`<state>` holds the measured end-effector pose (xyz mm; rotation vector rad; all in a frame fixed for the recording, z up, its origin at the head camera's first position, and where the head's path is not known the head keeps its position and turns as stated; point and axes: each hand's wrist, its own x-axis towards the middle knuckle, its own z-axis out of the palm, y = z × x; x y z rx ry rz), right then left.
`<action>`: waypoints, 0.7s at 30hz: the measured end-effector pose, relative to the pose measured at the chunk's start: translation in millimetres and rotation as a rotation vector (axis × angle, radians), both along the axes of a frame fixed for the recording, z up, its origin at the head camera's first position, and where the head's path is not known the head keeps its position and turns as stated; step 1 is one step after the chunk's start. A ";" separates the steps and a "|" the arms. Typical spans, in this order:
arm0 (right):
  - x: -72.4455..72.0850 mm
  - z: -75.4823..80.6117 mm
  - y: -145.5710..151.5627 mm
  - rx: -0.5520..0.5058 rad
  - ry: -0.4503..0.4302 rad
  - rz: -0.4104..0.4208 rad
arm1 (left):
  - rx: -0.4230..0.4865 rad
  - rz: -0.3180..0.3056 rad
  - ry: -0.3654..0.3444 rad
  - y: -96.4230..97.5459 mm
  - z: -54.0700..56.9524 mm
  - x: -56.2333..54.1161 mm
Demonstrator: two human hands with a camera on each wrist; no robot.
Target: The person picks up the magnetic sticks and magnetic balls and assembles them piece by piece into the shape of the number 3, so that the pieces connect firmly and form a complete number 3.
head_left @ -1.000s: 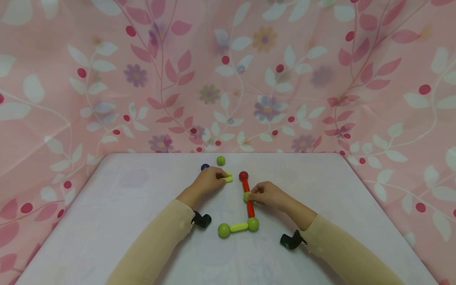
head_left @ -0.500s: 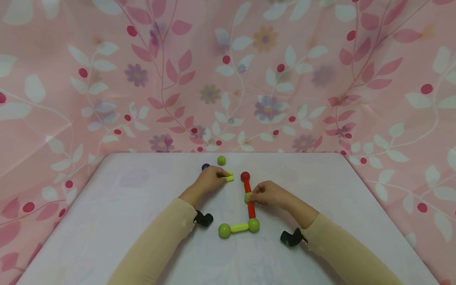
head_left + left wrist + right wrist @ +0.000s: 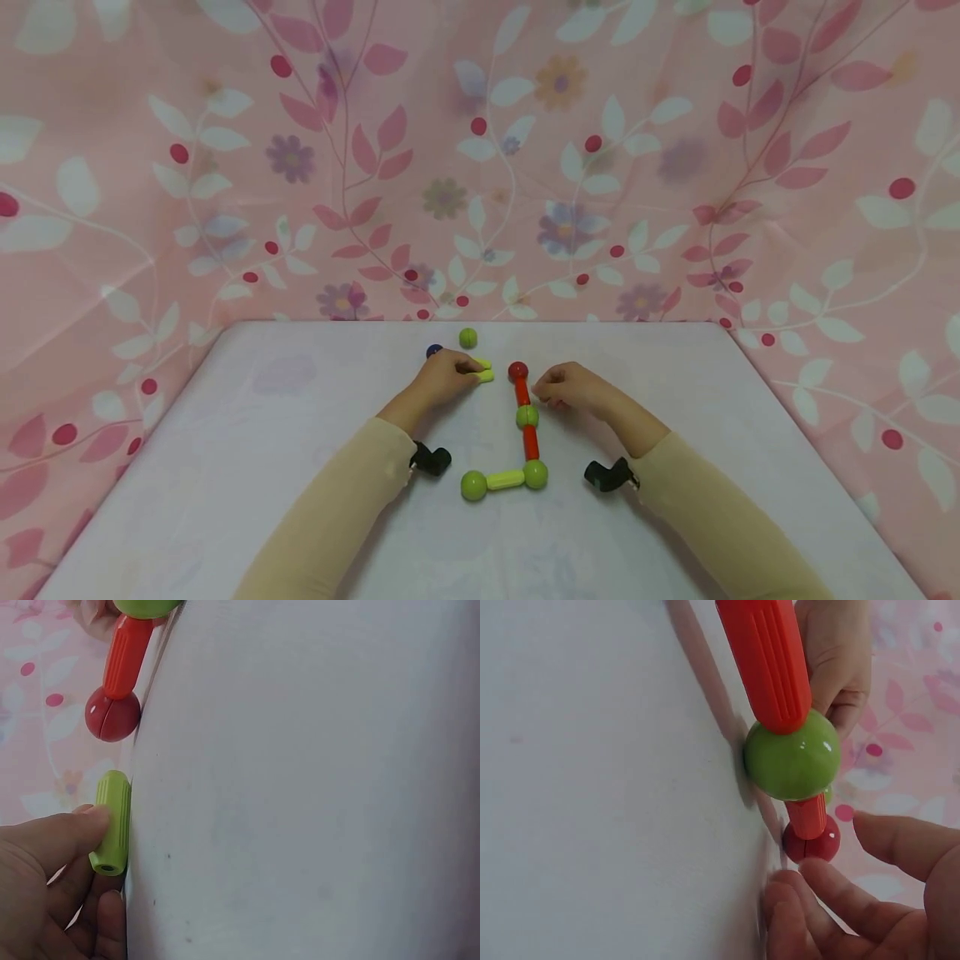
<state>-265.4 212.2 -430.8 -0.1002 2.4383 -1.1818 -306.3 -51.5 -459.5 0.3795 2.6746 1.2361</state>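
Observation:
In the head view my left hand (image 3: 442, 379) pinches a light green ribbed rod (image 3: 112, 825) at the table's far middle, thumb on its side. A second green rod (image 3: 486, 364) lies just behind it. My right hand (image 3: 573, 388) is beside the joined chain, holding nothing, with thumb and fingers apart in the right wrist view. From far to near, the chain runs through a red ball (image 3: 518, 371), a red rod (image 3: 522, 392), a green ball (image 3: 527, 417), another red rod (image 3: 531, 443) and a corner green ball (image 3: 536, 474). There it turns left.
A green rod (image 3: 506, 480) joins the corner to a green end ball (image 3: 474, 486). Beyond my left hand are a loose green ball (image 3: 468, 337) and a partly hidden dark blue ball (image 3: 434, 351). A floral pink cloth (image 3: 480, 167) hangs behind the white table (image 3: 300, 467).
My right hand has let go of the chain's middle green ball and moved slightly away from me, toward the red ball. My left hand stays on the green rod.

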 end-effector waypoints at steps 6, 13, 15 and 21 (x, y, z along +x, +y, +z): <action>-15.4 -3.3 -4.5 -0.037 0.022 -0.083 | 0.025 0.016 -0.015 0.4 -2.4 0.0; -26.4 -4.1 -10.4 -0.049 0.012 -0.119 | 0.033 0.011 -0.001 0.1 -4.3 -0.9; -28.0 -4.2 -12.1 -0.058 0.016 -0.113 | 0.037 0.010 -0.002 -0.3 -4.6 -0.8; -32.3 -5.2 -16.9 -0.102 0.021 -0.109 | 0.039 -0.003 0.005 -2.0 -4.2 -1.1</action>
